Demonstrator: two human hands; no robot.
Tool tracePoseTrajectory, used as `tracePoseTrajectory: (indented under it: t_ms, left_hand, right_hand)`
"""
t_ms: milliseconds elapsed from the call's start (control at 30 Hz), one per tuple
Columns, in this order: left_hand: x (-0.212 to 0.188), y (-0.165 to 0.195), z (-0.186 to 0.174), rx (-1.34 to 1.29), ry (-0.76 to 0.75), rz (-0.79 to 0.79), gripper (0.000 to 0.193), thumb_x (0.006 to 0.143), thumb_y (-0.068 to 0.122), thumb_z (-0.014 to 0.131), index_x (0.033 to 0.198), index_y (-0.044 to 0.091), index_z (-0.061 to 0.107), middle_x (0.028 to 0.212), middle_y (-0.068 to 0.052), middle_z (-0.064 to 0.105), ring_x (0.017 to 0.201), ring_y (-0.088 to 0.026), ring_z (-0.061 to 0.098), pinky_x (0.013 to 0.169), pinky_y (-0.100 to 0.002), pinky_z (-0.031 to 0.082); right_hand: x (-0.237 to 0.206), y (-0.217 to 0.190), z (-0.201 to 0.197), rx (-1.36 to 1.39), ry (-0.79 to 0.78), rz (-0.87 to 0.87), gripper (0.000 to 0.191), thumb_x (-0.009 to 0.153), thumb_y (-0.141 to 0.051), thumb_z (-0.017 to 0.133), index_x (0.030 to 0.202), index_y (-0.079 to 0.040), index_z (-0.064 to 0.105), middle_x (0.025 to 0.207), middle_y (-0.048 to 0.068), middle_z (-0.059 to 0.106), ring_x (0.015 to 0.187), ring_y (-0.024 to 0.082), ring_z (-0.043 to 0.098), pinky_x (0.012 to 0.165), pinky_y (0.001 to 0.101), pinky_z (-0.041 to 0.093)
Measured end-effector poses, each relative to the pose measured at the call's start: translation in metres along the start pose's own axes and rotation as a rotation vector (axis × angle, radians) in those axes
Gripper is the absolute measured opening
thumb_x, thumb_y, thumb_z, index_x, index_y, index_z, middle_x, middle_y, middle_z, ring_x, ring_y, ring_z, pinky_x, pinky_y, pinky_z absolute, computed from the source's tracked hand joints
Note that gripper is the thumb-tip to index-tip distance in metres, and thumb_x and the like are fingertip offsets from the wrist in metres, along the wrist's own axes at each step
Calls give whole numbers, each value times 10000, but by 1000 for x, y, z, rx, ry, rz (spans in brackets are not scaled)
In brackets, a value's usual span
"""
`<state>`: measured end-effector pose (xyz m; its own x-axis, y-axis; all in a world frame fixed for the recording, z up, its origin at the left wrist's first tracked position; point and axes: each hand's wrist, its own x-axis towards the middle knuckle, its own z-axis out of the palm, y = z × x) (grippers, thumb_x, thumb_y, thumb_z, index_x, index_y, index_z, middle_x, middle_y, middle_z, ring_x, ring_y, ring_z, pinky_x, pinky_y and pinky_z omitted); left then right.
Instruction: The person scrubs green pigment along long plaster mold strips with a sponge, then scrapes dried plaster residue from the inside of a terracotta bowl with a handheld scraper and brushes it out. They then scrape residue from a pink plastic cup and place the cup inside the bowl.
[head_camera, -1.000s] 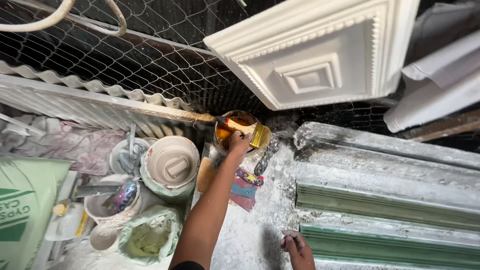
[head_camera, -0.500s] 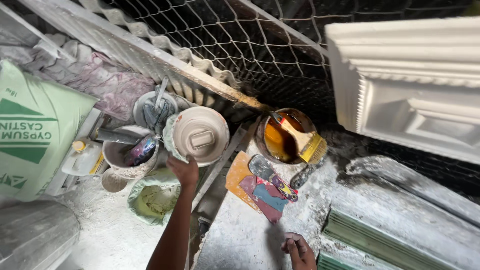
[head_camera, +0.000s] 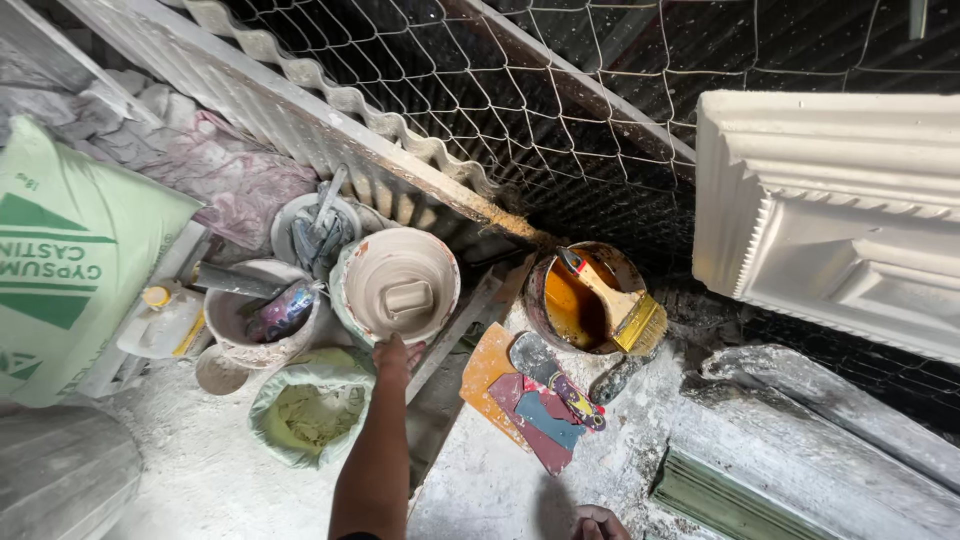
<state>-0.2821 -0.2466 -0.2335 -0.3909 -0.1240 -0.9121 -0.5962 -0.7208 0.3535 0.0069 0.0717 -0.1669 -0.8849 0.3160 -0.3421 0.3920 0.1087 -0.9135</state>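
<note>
Below the wire mesh (head_camera: 560, 110), head view, the only view. Left hand (head_camera: 393, 353) stretches out to the near rim of a plaster-caked bowl (head_camera: 400, 285). Fingers meet the rim; whether they curl over it or only rest against it cannot be told from this angle. Bowl sits tilted, mouth toward the camera, with a small block-shaped lump stuck at its centre. It rests among other vessels: a crusted bucket (head_camera: 250, 320) with a tool in it just to its left, a tub of rags and tools (head_camera: 315, 230) behind, and an open bag of pale powder (head_camera: 305, 410) just below and to the left.

Right hand (head_camera: 598, 522) lies at the bottom edge of the frame, on the dusty white bench (head_camera: 500, 480). Only the knuckles show; fingers look curled, holding nothing visible, but the grip cannot be told for sure.

Judgement on doing this step well: take the bowl with thumb inside and fingers under the rim, since the dried plaster looks gritty but crumbly and a bare edge hold may slip. Lift straight toward the body, clear of the bucket and the powder bag, so nothing tips.

Elsewhere: a tin of amber liquid (head_camera: 580, 305) with a brush (head_camera: 625, 310) laid across it stands well to the right, with coloured scrapers (head_camera: 540, 400) just below. A white moulded panel (head_camera: 830, 210) hangs at the far right; a green-printed sack (head_camera: 70, 260) stands at the far left.
</note>
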Motion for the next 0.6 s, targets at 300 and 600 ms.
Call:
tracePoseTrajectory:
  t_ms: [300,600]
  left_hand:
    - [-97,26,-141,225,-237,550,385,1003,168,529,1304,-72,537,1037,-170,741,809,-292,757,745,-411,640]
    - [-263,-9,-226,550,-307,648,327,971,152,517,1230,-25,609,880,-130,748,660,-200,735,599,-351,635]
  right_hand:
    - [2,-62,27,7,-149,-9,227,1015,-93,531,1171,4,665,909,109,680,863,143,645,837,314,537]
    - [-51,-237,105,-509,-395,-845,302,945,-106,604,1233,-17,624,1176,183,637,1125,341,623,984,400,488]
